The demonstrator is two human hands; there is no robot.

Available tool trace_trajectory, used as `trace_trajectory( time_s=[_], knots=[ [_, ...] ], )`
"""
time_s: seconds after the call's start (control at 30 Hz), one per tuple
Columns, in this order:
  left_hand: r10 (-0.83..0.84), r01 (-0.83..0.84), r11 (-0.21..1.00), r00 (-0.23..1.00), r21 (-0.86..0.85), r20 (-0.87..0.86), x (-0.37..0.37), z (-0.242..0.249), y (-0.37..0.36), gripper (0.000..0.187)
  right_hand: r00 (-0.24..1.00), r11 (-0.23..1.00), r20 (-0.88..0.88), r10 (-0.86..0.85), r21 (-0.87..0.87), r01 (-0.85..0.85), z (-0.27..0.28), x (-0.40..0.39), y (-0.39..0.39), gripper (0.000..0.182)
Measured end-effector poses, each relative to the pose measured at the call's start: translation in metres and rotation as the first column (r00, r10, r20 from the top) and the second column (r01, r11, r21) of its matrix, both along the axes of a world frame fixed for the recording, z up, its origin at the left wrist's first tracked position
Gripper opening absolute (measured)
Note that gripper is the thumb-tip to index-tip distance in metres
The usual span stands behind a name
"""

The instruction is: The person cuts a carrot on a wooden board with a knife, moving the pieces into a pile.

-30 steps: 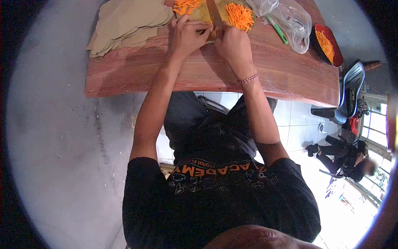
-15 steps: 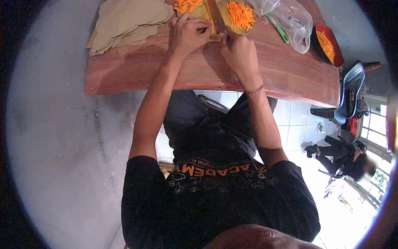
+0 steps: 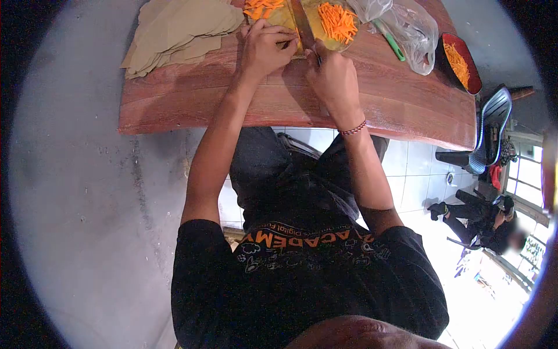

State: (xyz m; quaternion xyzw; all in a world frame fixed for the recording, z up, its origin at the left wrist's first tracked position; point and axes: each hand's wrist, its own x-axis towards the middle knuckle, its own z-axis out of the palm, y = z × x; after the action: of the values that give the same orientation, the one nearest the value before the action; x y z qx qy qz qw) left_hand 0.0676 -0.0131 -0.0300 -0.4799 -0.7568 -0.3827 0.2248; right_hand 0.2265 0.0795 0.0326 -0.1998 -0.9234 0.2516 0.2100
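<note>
My right hand (image 3: 336, 78) is closed around the handle of a knife (image 3: 302, 24), whose long blade points away from me over a yellowish cutting board (image 3: 314, 26). My left hand (image 3: 267, 47) is beside the blade, fingers bent and pinched at the board. A sliver of orange carrot (image 3: 299, 44) shows at its fingertips, mostly hidden by them. Carrot sticks (image 3: 338, 24) are heaped on the board right of the knife. More carrot pieces (image 3: 263, 8) lie at the far left of the board.
Brown paper sheets (image 3: 177, 35) are stacked on the wooden table (image 3: 192, 96) at left. At right lie a clear plastic bag (image 3: 415, 35), a green-handled tool (image 3: 395, 47) and a dark red tray (image 3: 474, 81) of shredded carrot. Beyond are a chair (image 3: 493, 131) and a seated person (image 3: 485, 227).
My right hand and the knife handle have shifted slightly left and toward me. My left hand stays nearly in place. The seated person's arm has moved.
</note>
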Motion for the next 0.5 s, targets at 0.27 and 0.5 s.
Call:
trace_trajectory(
  time_s=[0.27, 0.5],
  knots=[
    [0.009, -0.009, 0.999, 1.0, -0.042, -0.017, 0.003, 0.007, -0.003, 0.014, 0.999, 0.999, -0.028, -0.02, 0.034, 0.021, -0.001, -0.007, -0.003, 0.019],
    [0.053, -0.054, 0.995, 0.999, -0.082, -0.007, 0.008, 0.009, -0.004, 0.014, 0.999, 0.993, -0.013, 0.029, 0.116, -0.028, -0.009, -0.034, 0.022, 0.019]
  ],
)
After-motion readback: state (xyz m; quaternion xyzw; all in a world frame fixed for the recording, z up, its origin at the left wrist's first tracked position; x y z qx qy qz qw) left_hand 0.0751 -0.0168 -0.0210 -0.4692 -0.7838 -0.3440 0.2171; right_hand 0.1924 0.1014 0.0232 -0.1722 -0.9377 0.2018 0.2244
